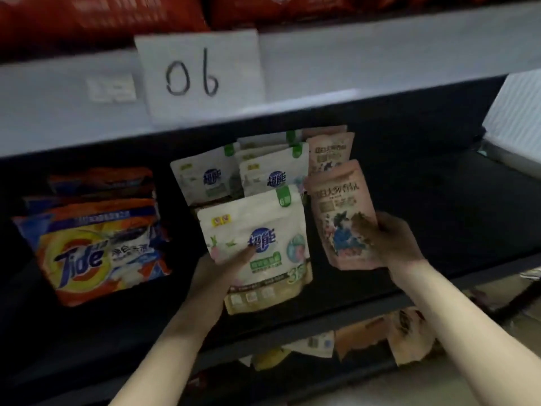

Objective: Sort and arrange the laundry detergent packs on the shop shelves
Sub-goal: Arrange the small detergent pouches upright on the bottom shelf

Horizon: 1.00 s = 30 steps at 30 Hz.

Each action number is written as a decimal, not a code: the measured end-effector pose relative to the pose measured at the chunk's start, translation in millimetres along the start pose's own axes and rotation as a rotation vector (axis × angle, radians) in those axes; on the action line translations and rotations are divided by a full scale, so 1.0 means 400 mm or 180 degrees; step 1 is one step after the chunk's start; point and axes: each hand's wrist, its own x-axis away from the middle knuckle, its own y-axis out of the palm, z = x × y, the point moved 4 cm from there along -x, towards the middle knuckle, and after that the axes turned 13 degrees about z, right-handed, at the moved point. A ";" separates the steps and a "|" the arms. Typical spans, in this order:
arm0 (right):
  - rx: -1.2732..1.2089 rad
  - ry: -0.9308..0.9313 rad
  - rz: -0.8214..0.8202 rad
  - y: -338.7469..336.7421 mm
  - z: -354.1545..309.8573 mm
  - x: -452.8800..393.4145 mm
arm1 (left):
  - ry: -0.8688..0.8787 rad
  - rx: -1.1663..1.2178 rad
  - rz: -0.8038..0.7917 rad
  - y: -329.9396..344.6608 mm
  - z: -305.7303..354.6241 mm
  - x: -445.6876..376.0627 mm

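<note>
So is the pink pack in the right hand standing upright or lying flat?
Upright. The pink pack faces front, top edge up, gripped by the right hand at its lower right side.

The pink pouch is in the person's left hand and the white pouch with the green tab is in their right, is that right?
The hands are swapped. In the head view the pink pouch is held by the right hand, and the white pouch with the green tab by the left hand.

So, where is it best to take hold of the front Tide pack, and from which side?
Grip the Tide pack at its top edge, coming from the front and above. It leans back against the packs behind it, so that edge is free, while its bottom sits on the shelf. Both hands are busy now.
</note>
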 end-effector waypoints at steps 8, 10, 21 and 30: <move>-0.0813 0.0021 0.0025 0.096 0.072 -0.205 | 0.1076 -0.0165 0.0036 -0.053 0.033 -0.245; -0.1166 0.0194 0.0243 0.104 0.087 -0.264 | 0.1252 -0.0064 0.0131 -0.068 0.035 -0.300; -0.1754 0.0264 0.0112 0.226 0.109 -0.457 | 0.1523 -0.0247 0.0401 -0.088 -0.024 -0.482; -0.1533 -0.0034 0.0287 0.213 0.110 -0.462 | 0.1382 -0.0592 0.0623 -0.103 -0.050 -0.485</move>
